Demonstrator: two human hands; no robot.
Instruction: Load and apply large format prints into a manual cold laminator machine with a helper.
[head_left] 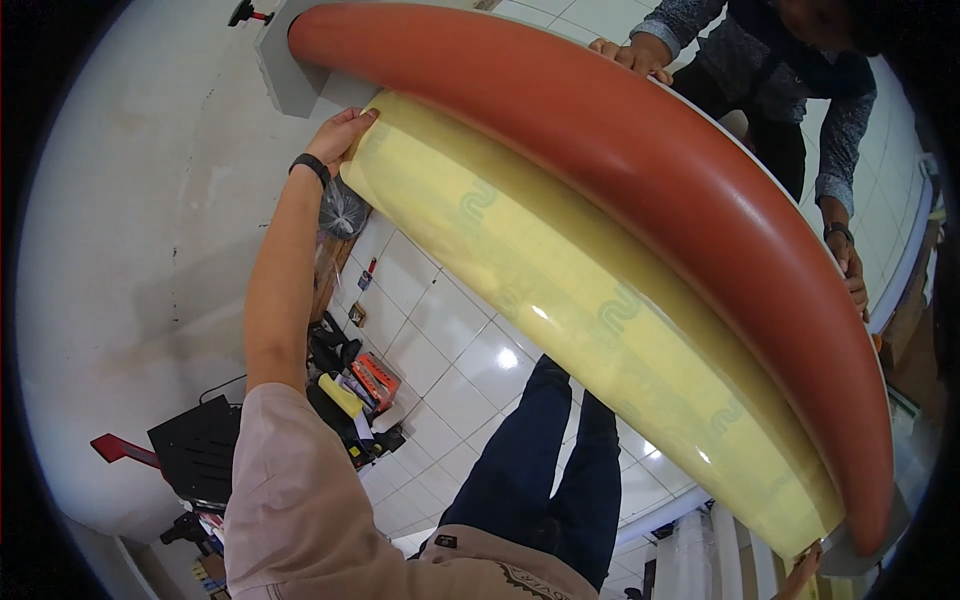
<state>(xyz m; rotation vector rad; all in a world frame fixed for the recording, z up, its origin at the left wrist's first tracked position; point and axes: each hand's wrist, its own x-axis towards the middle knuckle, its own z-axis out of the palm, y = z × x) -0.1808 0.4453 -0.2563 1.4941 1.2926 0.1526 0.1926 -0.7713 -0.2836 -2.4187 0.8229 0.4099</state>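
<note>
A wide sheet of yellow backing paper [560, 300] with faint grey printed marks stretches across in front of me, curving and glossy in places. Its far-left corner is pinched in my left hand [343, 135], thumb on top, with a dark band on the wrist. At the lower right my right hand [803, 568] grips the opposite corner; only part of it shows. Right behind the sheet runs a long red-brown roller [640, 150] between grey end plates, the left end plate [285, 75] being nearer my left hand. The sheet's far edge is hidden against the roller.
Across the roller a co-worker rests one hand [632, 60] and another hand [848, 270] along its far side. Tools and an orange-red case [375, 380] lie on the tiled floor at left. A black box-shaped thing [200, 450] stands by the white wall [130, 250].
</note>
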